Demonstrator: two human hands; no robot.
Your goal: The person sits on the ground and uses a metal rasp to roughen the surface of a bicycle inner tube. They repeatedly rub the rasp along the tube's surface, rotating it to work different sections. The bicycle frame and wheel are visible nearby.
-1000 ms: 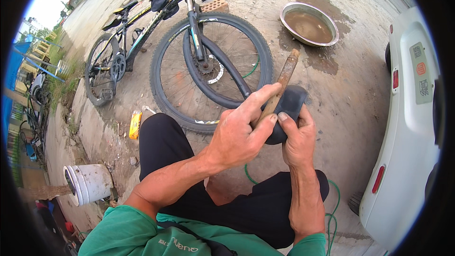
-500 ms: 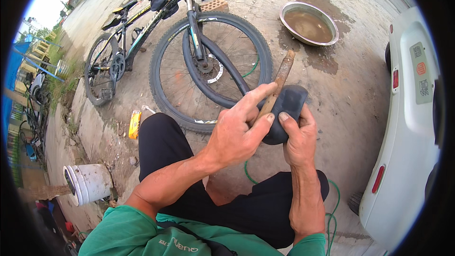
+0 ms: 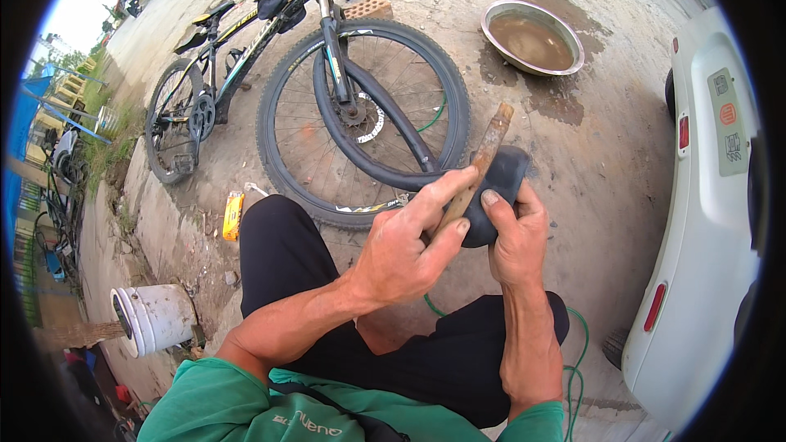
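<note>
My left hand (image 3: 404, 252) is closed around a short, worn wooden stick (image 3: 489, 146), index finger stretched along it. The stick lies slantwise against a flattened part of a black inner tube (image 3: 509, 172). My right hand (image 3: 521, 239) pinches that same part, its thumb on top and its fingers behind. From there the tube loops back over the front wheel (image 3: 449, 57) of a bicycle lying tilted in front of me. The stick's lower end is hidden by my left hand.
A metal basin (image 3: 536, 39) of murky water stands ahead to the right. A white car (image 3: 692, 221) is close on my right. A yellow packet (image 3: 232, 217) and a white bucket (image 3: 155, 317) lie on the left. A green hose (image 3: 583, 344) trails beside my right leg.
My left hand and the stick have shifted slightly down toward me across the tube. The right hand keeps its pinch in nearly the same place.
</note>
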